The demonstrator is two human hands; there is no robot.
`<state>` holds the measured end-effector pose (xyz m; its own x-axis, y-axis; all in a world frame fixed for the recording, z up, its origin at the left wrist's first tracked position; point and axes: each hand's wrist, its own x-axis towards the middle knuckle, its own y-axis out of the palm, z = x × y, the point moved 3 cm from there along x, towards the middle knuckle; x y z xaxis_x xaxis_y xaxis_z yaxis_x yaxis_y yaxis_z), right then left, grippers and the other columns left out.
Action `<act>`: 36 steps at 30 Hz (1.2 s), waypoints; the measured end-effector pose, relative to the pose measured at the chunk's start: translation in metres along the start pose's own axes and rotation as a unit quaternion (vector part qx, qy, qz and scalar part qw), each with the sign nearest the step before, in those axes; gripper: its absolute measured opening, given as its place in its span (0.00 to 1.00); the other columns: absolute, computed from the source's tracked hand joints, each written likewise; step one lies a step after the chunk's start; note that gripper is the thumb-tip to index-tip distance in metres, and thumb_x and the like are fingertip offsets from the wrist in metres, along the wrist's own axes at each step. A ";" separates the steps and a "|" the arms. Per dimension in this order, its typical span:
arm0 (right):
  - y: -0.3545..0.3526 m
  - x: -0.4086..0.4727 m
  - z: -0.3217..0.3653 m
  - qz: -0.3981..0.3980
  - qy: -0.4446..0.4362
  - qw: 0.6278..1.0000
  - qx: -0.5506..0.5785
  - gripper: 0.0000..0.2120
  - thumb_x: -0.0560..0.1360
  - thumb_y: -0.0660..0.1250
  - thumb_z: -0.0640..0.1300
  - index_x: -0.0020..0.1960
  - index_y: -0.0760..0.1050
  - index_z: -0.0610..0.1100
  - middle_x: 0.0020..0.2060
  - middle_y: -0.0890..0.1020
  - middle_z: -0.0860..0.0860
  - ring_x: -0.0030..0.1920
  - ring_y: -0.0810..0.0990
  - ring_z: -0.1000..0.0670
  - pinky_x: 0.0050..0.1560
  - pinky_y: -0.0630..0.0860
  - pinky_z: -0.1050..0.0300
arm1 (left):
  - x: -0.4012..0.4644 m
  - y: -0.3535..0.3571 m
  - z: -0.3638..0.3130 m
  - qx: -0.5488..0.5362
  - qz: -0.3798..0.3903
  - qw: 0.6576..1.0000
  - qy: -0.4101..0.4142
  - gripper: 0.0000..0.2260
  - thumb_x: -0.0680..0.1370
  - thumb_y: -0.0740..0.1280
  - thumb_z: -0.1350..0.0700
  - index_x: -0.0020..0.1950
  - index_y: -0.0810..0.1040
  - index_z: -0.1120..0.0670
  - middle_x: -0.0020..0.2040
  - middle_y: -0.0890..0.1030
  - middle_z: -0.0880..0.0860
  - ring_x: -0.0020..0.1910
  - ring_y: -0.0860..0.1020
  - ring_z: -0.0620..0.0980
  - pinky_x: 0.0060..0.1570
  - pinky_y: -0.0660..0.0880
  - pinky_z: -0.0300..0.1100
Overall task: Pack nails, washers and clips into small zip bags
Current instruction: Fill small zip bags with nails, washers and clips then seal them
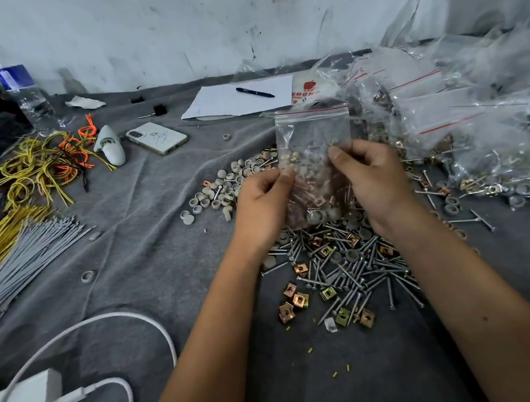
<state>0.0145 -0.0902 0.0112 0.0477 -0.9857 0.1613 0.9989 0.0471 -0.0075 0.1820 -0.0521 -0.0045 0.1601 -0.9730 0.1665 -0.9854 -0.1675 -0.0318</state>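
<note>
The small zip bag point(313, 152) is held upright in the air above the pile of nails point(351, 270), between both hands, its red-striped zip edge at the top. The left hand point(263, 201) pinches the bag's left edge with thumb over film; the right hand point(373, 179) pinches the right side the same way, thumb in front, fingers behind — both grips are closed on the bag. Its load sits in the lower part: nails, grey washers and brass-coloured clips can be made out through the film.

The bag looks thin, limp and slick, so it will probably sag and fold wherever it is unsupported, and the weight is all at the bottom. Nail points could pierce the film if it is squeezed hard. A hold on the side edges, above the contents, seems safest, with the zip strip left free for pressing shut — whether the zip is already closed cannot be told.

Loose washers point(224, 188) and clips point(297, 299) lie on the grey-cloth worktop point(152, 241), filled bags point(460, 122) heaped to the right
</note>
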 end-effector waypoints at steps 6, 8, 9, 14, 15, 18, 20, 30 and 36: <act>0.001 0.001 -0.003 0.060 0.014 0.997 -0.041 0.12 0.80 0.69 0.43 0.39 0.84 0.50 0.33 0.85 0.51 0.31 0.83 0.52 0.27 0.78 0.59 | 0.003 -0.005 -0.002 -0.080 -0.047 0.994 -0.049 0.11 0.83 0.68 0.52 0.53 0.80 0.60 0.47 0.85 0.61 0.42 0.83 0.61 0.45 0.79 0.62; 0.005 -0.002 -0.006 0.117 0.009 0.987 -0.106 0.10 0.80 0.70 0.44 0.40 0.83 0.49 0.33 0.85 0.48 0.29 0.83 0.50 0.26 0.77 0.58 | 0.004 -0.007 0.000 -0.105 -0.083 0.989 -0.055 0.08 0.82 0.70 0.56 0.54 0.81 0.62 0.48 0.86 0.62 0.43 0.85 0.61 0.51 0.82 0.62; 0.007 -0.003 -0.007 0.129 0.001 0.984 -0.122 0.09 0.80 0.70 0.45 0.41 0.83 0.47 0.33 0.85 0.47 0.29 0.83 0.49 0.27 0.77 0.57 | 0.004 -0.008 0.001 -0.105 -0.094 0.988 -0.057 0.07 0.81 0.70 0.59 0.53 0.81 0.64 0.47 0.86 0.64 0.43 0.84 0.61 0.52 0.82 0.63; 0.003 0.002 -0.004 0.059 -0.040 0.997 -0.040 0.09 0.82 0.68 0.48 0.46 0.82 0.47 0.37 0.86 0.49 0.36 0.85 0.50 0.31 0.78 0.58 | 0.003 -0.007 -0.001 -0.068 -0.056 0.996 -0.024 0.04 0.80 0.70 0.63 0.45 0.81 0.59 0.43 0.85 0.63 0.37 0.82 0.57 0.40 0.81 0.52; 0.002 0.003 -0.004 0.047 -0.052 0.997 -0.032 0.09 0.82 0.67 0.46 0.45 0.82 0.48 0.37 0.85 0.49 0.36 0.84 0.51 0.32 0.79 0.58 | 0.003 -0.007 -0.003 -0.061 -0.049 0.997 -0.016 0.05 0.80 0.71 0.63 0.44 0.81 0.57 0.43 0.85 0.63 0.38 0.82 0.57 0.39 0.81 0.49; -0.001 0.006 -0.005 0.021 -0.080 0.996 -0.039 0.08 0.81 0.69 0.45 0.44 0.83 0.50 0.37 0.85 0.50 0.38 0.83 0.51 0.37 0.81 0.52 | 0.001 -0.006 -0.006 -0.057 -0.051 0.997 0.003 0.05 0.79 0.72 0.63 0.45 0.83 0.55 0.42 0.86 0.58 0.40 0.83 0.55 0.41 0.81 0.48; -0.001 0.005 -0.003 0.008 -0.114 0.991 -0.074 0.07 0.80 0.71 0.45 0.43 0.84 0.53 0.38 0.85 0.53 0.39 0.83 0.54 0.41 0.82 0.53 | 0.000 -0.011 -0.008 0.030 -0.088 0.994 0.051 0.02 0.78 0.74 0.59 0.49 0.83 0.53 0.47 0.86 0.53 0.47 0.85 0.52 0.48 0.82 0.50; 0.013 -0.005 0.005 0.086 -0.279 0.916 -0.274 0.06 0.78 0.72 0.40 0.53 0.85 0.43 0.45 0.85 0.52 0.46 0.82 0.57 0.48 0.78 0.64 | 0.002 -0.011 -0.011 0.328 -0.079 0.915 0.220 0.04 0.76 0.77 0.52 0.47 0.85 0.52 0.54 0.83 0.47 0.60 0.75 0.50 0.59 0.69 0.45; 0.008 -0.006 0.011 0.046 -0.313 0.906 -0.282 0.05 0.74 0.76 0.41 0.49 0.86 0.41 0.43 0.84 0.49 0.43 0.82 0.53 0.45 0.80 0.57 | 0.003 -0.009 -0.011 0.330 -0.064 0.913 0.232 0.03 0.77 0.76 0.54 0.45 0.84 0.52 0.53 0.84 0.47 0.59 0.75 0.50 0.58 0.71 0.46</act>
<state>0.0223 -0.0825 0.0214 0.2973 -0.6882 0.6618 0.8404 -0.1402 -0.5234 0.1903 -0.0516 0.0066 0.0774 -0.7920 0.6056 -0.6853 -0.4834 -0.5447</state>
